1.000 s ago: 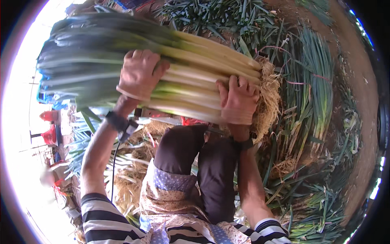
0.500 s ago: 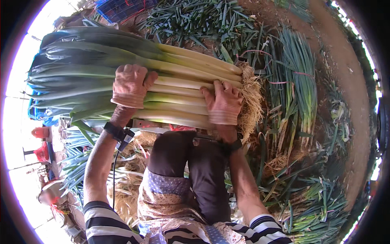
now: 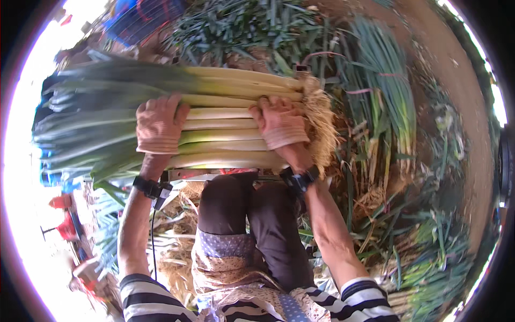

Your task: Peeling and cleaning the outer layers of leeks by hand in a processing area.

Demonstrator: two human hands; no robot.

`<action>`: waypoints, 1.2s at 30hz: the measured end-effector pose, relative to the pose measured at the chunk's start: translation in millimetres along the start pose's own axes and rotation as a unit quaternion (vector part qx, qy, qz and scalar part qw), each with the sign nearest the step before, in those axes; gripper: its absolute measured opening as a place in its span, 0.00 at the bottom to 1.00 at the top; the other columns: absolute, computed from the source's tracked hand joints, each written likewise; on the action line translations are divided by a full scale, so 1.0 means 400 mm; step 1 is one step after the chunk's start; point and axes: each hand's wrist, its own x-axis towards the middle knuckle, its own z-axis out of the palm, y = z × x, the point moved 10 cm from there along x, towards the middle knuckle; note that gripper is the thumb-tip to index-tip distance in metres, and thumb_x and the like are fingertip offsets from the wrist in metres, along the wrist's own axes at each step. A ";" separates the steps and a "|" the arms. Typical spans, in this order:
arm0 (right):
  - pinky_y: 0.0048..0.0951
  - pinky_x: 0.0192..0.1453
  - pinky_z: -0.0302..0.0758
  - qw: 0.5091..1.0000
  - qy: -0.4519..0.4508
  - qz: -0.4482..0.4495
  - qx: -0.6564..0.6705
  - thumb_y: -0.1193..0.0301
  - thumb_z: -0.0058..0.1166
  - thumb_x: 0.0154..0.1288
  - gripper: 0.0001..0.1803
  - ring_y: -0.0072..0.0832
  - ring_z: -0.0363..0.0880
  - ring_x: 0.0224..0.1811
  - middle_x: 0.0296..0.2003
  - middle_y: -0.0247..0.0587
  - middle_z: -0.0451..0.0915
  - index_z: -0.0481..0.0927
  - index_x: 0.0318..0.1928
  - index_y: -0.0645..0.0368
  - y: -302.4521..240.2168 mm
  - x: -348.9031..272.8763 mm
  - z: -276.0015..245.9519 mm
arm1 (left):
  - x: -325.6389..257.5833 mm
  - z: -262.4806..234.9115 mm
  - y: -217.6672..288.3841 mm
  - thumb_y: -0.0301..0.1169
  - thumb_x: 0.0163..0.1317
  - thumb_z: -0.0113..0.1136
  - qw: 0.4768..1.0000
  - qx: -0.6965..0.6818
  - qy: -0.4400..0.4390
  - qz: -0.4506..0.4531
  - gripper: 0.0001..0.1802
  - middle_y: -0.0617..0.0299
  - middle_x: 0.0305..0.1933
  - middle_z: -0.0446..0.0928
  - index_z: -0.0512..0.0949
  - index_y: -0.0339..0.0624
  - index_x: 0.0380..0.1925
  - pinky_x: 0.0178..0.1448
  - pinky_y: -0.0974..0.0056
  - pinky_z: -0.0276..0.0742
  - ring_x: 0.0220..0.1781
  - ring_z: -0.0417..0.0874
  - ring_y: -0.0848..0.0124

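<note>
Head: leek bundle (image 3: pixel 222 123) runs crosswise under left hand (image 3: pixel 159 126) and right hand (image 3: pixel 282 122), right nearer roots (image 3: pixel 321 123), can't tell if gripped.

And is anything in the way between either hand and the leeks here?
Nothing visible except the pinkish gloves: the left hand lies on the leeks near where green turns pale, and the right hand lies on the pale stalks, close to the roots.

Produce workplace (heaped leek greens (image 3: pixel 244 27))
</note>
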 end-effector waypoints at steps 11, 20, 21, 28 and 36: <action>0.32 0.21 0.75 0.882 -0.056 0.238 0.404 0.51 0.57 0.62 0.20 0.33 0.79 0.28 0.33 0.43 0.79 0.78 0.39 0.55 0.169 -0.207 -0.197 | -0.011 0.018 0.002 0.48 0.65 0.50 0.999 0.011 0.009 0.034 0.20 0.55 0.42 0.79 0.78 0.47 0.47 0.49 0.52 0.72 0.44 0.78 0.56; 0.39 0.50 0.75 0.716 -0.050 0.663 0.212 0.46 0.47 0.63 0.25 0.46 0.80 0.46 0.43 0.49 0.82 0.80 0.49 0.48 0.538 -1.172 -0.151 | 0.061 0.059 -0.008 0.50 0.64 0.47 0.984 0.090 -0.151 -0.010 0.20 0.53 0.46 0.78 0.80 0.52 0.43 0.52 0.49 0.72 0.50 0.75 0.53; 0.39 0.49 0.75 0.722 -0.044 0.664 0.190 0.46 0.48 0.63 0.24 0.45 0.80 0.45 0.42 0.48 0.82 0.80 0.49 0.47 0.571 -1.207 -0.148 | 0.072 0.045 0.015 0.48 0.64 0.46 0.983 0.103 -0.153 -0.012 0.18 0.53 0.46 0.77 0.81 0.53 0.41 0.52 0.50 0.72 0.50 0.75 0.53; 0.45 0.43 0.76 0.866 -0.151 0.476 -0.026 0.52 0.52 0.62 0.27 0.47 0.77 0.48 0.52 0.50 0.75 0.70 0.60 0.46 0.833 -1.030 -0.039 | 0.031 -0.049 0.624 0.32 0.59 0.52 0.874 -0.375 -0.112 0.287 0.24 0.52 0.59 0.72 0.71 0.41 0.58 0.68 0.58 0.65 0.63 0.71 0.56; 0.47 0.35 0.77 0.794 -0.144 0.591 -0.021 0.45 0.51 0.60 0.35 0.43 0.81 0.36 0.39 0.55 0.79 0.70 0.48 0.69 1.098 -1.016 0.194 | -0.244 -0.256 1.275 0.22 0.61 0.54 0.386 -0.700 -0.598 0.051 0.17 0.56 0.53 0.75 0.74 0.39 0.52 0.57 0.66 0.75 0.52 0.78 0.65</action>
